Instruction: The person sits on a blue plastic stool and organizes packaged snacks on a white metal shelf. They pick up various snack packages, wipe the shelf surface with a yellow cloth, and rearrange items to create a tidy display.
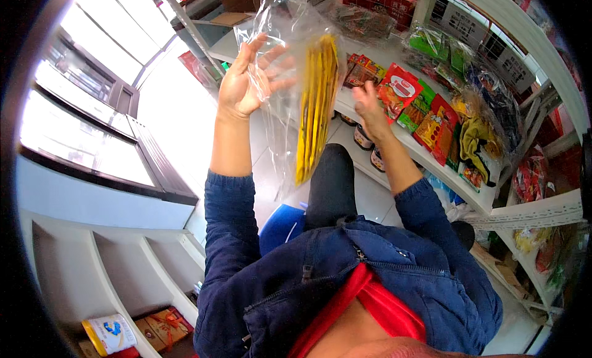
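Note:
A clear plastic bag [282, 141] hangs in front of me with several flat yellow packets [317, 110] stacked upright inside its right part. My left hand [259, 78] is at the bag's upper left, its fingers spread behind or within the clear film; which of these I cannot tell. Just right of the bag, my right hand [370, 110] is raised with nothing seen in it, slightly blurred. Close beyond that hand, a red snack packet [398, 92], a green packet [416, 107] and another red packet [437, 129] lie along the white shelf's front edge.
The white shelf [476, 198] runs across the right, with plastic-wrapped goods and cartons behind the packets. Jars [363, 138] stand on a lower level. A blue plastic object [281, 228] is by my leg. At the lower left, a white shelf unit [104, 256] holds a tin [113, 334].

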{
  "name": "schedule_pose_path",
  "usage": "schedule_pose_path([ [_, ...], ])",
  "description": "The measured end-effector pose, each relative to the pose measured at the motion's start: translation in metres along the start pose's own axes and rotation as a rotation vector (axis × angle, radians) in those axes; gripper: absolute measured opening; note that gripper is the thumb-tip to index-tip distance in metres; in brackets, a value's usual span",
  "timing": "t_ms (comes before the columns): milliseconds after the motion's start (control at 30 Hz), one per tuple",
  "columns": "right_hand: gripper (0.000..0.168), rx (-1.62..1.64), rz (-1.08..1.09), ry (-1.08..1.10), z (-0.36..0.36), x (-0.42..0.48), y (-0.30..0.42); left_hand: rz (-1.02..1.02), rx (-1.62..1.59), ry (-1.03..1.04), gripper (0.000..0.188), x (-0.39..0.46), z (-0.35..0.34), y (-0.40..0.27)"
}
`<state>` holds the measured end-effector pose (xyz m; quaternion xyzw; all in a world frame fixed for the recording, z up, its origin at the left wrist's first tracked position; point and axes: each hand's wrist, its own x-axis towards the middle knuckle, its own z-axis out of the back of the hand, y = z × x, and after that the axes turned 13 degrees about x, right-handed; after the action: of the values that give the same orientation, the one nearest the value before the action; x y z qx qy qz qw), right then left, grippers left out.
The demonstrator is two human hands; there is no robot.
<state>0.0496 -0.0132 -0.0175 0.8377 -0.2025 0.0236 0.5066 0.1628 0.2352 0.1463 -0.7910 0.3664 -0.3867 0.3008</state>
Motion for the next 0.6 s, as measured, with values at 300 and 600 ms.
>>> schedule_pose_path([
  [300, 0.05, 0.492, -0.378, 0.315, -0.081, 0.0, 0.023, -0.364, -0.222, -0.082, 0.054, -0.037, 0.008, 0.024],
  [600, 0.036, -0.1, -0.202, 0.228, -0.083, 0.007, 0.054, -0.03, -0.297, -0.504, 0.062, -0.062, -0.007, 0.127],
])
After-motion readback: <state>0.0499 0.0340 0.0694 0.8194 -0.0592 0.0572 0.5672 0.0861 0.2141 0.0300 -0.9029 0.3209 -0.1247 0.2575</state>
